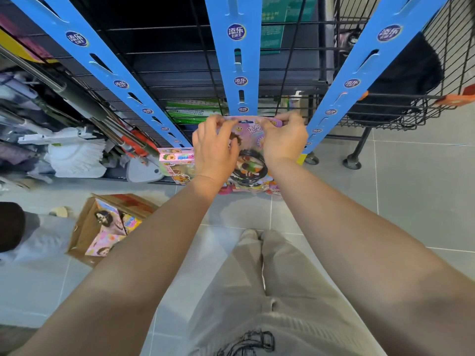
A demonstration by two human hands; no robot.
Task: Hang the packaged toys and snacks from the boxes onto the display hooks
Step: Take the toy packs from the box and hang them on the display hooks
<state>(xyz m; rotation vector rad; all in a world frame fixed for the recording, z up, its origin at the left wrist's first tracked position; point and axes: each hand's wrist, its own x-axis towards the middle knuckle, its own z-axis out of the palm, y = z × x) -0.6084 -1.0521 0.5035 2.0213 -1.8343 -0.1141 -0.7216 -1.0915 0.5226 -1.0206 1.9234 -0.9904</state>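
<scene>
You are gripping a pink toy package (248, 160) by its top corners: your left hand (215, 147) is pinching the upper left edge, your right hand (282, 140) the upper right, both closed on the card. Between your two grips, the hang slot (246, 121) is sitting exposed, and you are holding it level just under the lower end of the middle blue strip (238, 73), presumably so the slot can meet a hook squarely. I cannot tell whether a hook is already through it. The blister with the toy pot is hanging below your palms. Left of your left hand, another pink package (177, 160) is resting by the rack. Further left and nearer you, an open cardboard box (84, 227) is holding more stock.
</scene>
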